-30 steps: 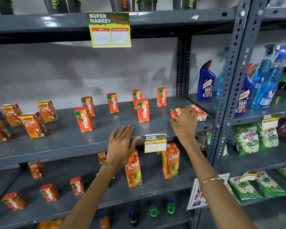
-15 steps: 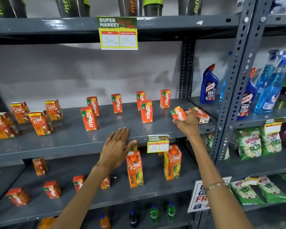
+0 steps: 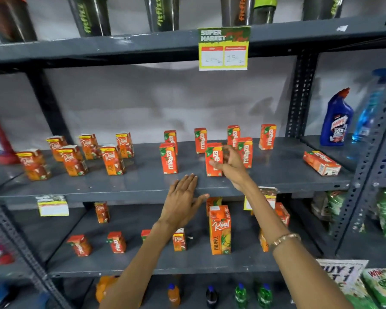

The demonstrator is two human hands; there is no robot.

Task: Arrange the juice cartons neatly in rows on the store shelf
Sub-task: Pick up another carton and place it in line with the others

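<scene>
Small orange Maaza cartons stand upright in two loose rows on the grey middle shelf. My right hand is shut on one upright Maaza carton in the front row, between a front carton on its left and another on its right. One Maaza carton lies on its side at the shelf's right end. My left hand rests flat on the shelf's front edge with fingers spread, holding nothing. Several Real cartons stand on the left of the same shelf.
The lower shelf holds a tall Real pineapple carton and small cartons. A price tag hangs from the upper shelf. A blue cleaner bottle stands in the right bay past the perforated upright. Small bottles sit on the bottom shelf.
My right hand lifted a lying Maaza carton from the right end, carried it left and stood it upright in the front row. My left hand stayed on the shelf edge. The view shifted left.
</scene>
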